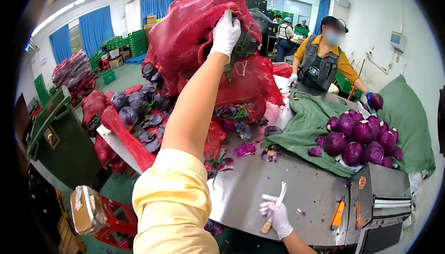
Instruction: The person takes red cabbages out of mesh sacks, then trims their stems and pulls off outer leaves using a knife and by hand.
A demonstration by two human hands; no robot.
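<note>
My left hand point(225, 34), in a white glove, reaches up to the opening of a large red mesh sack point(185, 27), its fingers closed on the sack's edge. Dark cabbage leaves show through the gap beside it. Low over the steel table point(241, 184), my gloved right hand point(277, 216) holds a knife point(282, 193) with a pale blade and a wooden handle. Loose purple leaves point(244, 149) lie on the steel between the sacks and my right hand.
Peeled purple cabbages point(366, 133) are piled on green cloth point(306, 119) at right. A co-worker point(324, 59) holds one cabbage there. An orange cutter point(338, 214) lies near a machine point(380, 191). Unpeeled cabbages point(139, 101) sit left; a green bin point(65, 147) stands beyond.
</note>
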